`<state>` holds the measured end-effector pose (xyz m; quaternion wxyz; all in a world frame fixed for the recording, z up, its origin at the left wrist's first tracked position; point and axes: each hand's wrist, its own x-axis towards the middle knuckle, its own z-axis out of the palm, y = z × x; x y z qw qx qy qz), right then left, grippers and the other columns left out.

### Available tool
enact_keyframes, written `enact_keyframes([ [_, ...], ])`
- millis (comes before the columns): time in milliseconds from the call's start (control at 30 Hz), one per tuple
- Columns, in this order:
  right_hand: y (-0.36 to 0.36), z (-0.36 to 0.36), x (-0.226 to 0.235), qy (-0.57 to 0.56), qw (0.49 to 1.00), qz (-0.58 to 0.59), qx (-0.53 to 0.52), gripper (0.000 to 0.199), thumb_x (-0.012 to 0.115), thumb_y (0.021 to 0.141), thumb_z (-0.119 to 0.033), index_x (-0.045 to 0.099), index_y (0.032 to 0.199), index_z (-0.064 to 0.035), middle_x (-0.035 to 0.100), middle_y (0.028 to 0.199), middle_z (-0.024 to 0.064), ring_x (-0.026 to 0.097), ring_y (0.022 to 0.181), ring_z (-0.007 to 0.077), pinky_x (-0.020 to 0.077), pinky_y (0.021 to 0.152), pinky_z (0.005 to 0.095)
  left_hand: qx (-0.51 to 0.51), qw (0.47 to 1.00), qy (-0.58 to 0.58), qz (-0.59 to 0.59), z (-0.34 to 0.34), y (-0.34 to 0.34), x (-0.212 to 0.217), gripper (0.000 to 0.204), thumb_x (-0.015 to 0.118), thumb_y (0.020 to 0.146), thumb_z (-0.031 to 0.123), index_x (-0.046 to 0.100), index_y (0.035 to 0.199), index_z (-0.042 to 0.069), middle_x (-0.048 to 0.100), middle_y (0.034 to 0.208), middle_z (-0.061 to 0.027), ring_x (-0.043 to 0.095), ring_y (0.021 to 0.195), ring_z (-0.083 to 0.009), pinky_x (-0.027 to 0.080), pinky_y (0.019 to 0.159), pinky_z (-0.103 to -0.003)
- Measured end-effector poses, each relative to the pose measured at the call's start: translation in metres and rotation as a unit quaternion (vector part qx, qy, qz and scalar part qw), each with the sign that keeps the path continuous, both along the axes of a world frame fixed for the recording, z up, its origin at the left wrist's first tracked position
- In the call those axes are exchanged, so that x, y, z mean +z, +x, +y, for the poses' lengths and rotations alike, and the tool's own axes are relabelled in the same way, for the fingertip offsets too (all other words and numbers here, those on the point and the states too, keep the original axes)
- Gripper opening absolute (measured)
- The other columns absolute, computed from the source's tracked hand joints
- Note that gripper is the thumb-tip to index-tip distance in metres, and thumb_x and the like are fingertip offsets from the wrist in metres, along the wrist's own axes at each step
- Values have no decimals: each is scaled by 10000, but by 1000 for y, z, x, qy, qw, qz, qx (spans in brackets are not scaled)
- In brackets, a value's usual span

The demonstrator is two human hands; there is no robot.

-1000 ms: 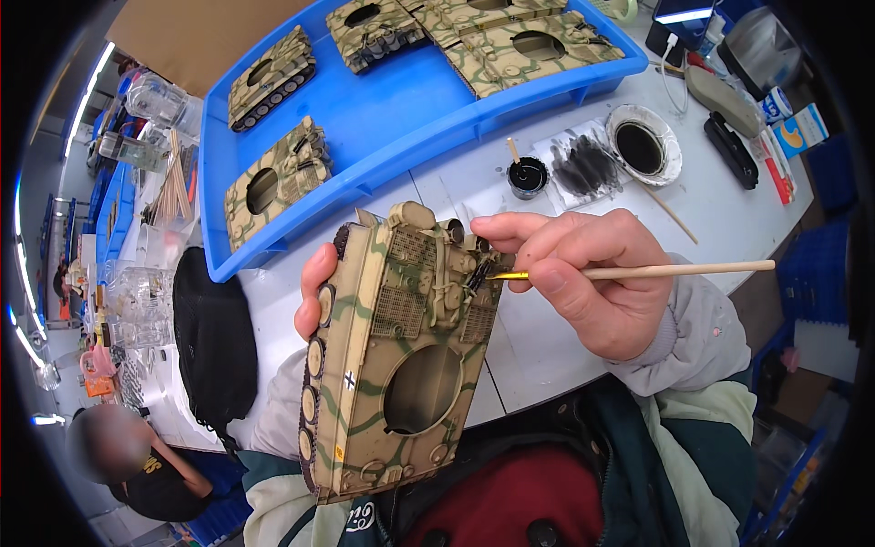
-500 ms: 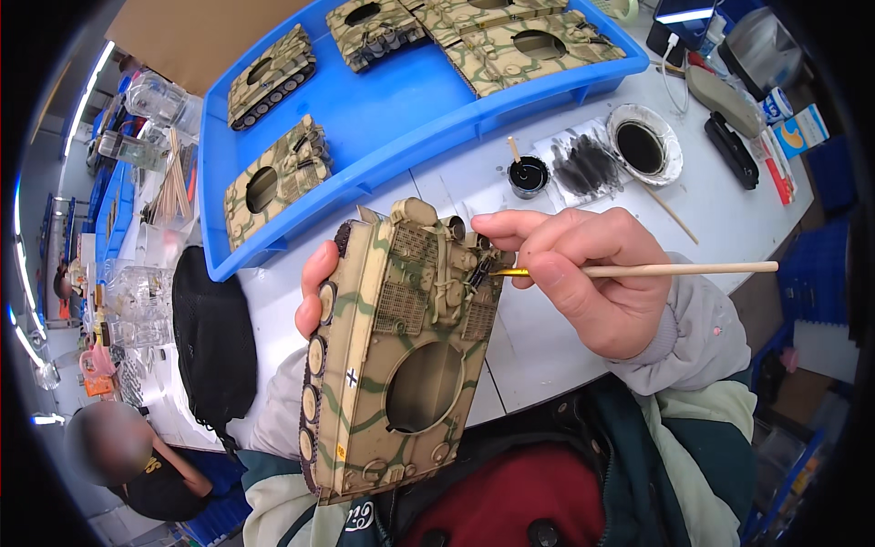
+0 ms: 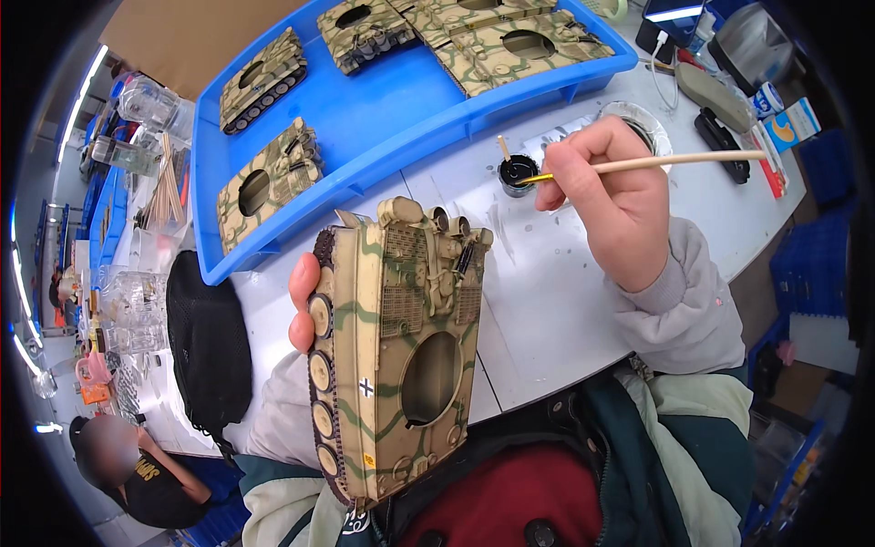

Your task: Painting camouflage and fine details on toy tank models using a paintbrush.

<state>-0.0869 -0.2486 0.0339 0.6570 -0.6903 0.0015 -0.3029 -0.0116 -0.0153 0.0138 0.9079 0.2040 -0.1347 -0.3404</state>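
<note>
White surface [image 3: 547, 301] carries a blue tray [image 3: 392, 128] of camouflaged tank hulls. We see the left hand [image 3: 303, 305] clasping a model tank hull [image 3: 396, 351] above the lap, and the right hand [image 3: 615, 205] pinching a thin paintbrush [image 3: 656, 164], tip dipped in the small black paint pot [image 3: 518, 173]. Risks, in our judgement: an overloaded tip may drip on the surface or hull; a nudge could tip the pot.
</note>
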Motion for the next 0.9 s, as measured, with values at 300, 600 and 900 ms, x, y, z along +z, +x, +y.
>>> enact_keyframes([
  [300, 19, -16, -20, -175, 970, 156, -71, 244, 568, 873, -207, 490, 731, -24, 479, 494, 44, 468, 443, 120, 344, 437, 271, 145, 930, -195, -276, -21, -10, -32, 514, 411, 932, 345, 309, 1366, 90, 351, 1362, -230, 385, 1243, -326, 328, 1047, -441],
  [600, 25, -16, -21, -213, 957, 183, -71, 263, 554, 874, -231, 480, 743, -16, 487, 497, 91, 482, 436, 206, 357, 444, 323, 47, 935, -239, -256, -21, -24, -28, 528, 444, 924, 323, 273, 1399, 167, 261, 1420, -211, 322, 1289, -324, 315, 1054, -458],
  [900, 24, -18, -26, -221, 953, 194, -72, 261, 555, 872, -232, 487, 745, -14, 495, 507, 104, 494, 451, 236, 370, 457, 343, 99, 931, -224, -270, -25, -25, -33, 525, 408, 937, 327, 252, 1403, 143, 268, 1415, -217, 321, 1288, -325, 300, 1063, -456],
])
